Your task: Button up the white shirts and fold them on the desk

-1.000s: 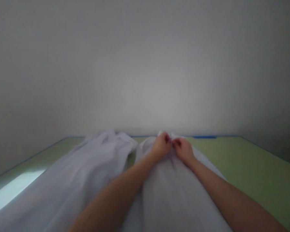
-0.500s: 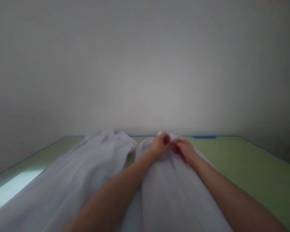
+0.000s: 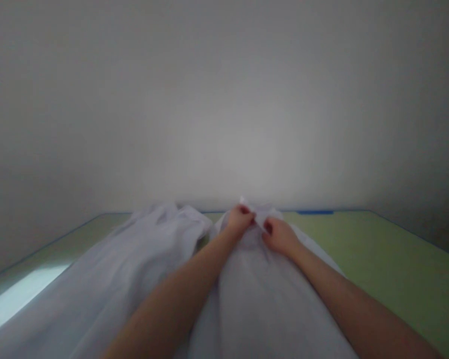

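Observation:
A long white cloth (image 3: 108,279) lies spread over a green table (image 3: 377,254), running away from me towards the wall. My left hand (image 3: 238,223) is closed in a pinch on the cloth's far end. My right hand (image 3: 279,236) sits just beside it, a little nearer to me, fingers also closed on the same bunched fabric. Both forearms stretch out over the cloth. A small fold of white fabric sticks up between the two hands.
A plain grey-white wall (image 3: 224,99) stands right behind the table's far edge. A strip of blue tape (image 3: 316,212) lies along that edge at the right. Bare green tabletop shows to the right, and a bright reflection lies at the left.
Both hands have shifted slightly left. The left hand has lifted the fabric end a little, and the right hand has drawn back towards me.

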{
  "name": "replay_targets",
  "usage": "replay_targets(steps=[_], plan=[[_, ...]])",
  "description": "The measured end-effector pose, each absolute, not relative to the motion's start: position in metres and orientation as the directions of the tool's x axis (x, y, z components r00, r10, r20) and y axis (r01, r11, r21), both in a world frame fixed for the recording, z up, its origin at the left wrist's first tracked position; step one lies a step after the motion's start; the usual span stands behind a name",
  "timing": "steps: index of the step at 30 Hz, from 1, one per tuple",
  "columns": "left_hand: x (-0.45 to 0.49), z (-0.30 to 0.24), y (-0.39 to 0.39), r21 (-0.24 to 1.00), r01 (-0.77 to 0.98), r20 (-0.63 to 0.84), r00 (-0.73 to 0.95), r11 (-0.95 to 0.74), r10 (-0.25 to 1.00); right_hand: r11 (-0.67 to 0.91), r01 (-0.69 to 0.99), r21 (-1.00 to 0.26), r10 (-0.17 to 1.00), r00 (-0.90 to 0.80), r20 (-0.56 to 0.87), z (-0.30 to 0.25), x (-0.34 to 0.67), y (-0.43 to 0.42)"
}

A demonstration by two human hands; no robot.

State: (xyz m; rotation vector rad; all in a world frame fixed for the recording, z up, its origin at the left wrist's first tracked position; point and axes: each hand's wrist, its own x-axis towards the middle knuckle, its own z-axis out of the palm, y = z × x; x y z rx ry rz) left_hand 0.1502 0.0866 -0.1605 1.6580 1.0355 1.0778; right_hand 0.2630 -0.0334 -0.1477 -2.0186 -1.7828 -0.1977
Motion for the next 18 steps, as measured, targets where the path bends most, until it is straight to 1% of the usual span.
replay_targets(steps=[4,7,10,14,18], plan=[[0.142,-0.153,0.101,0.943,0.176,0.235,0.248,-0.282,0.940,-0.047,0.993,-0.112,0.934,0.083,0.347,-0.142,0.264,-0.031],[0.139,-0.149,0.106,0.929,0.188,0.259,0.290,-0.320,0.921,-0.064,0.991,-0.115,0.943,0.098,0.317,-0.139,0.263,-0.027],[0.137,-0.148,0.104,0.890,0.232,0.287,0.385,-0.393,0.877,-0.083,0.980,-0.181,0.943,0.136,0.304,-0.142,0.262,-0.023],[0.131,-0.145,0.099,0.794,0.331,0.302,0.515,-0.510,0.803,-0.087,0.947,-0.309,0.923,0.193,0.334,-0.154,0.267,-0.020],[0.126,-0.142,0.092,0.693,0.399,0.261,0.638,-0.600,0.725,-0.100,0.882,-0.461,0.916,0.262,0.304,-0.163,0.280,-0.018]])
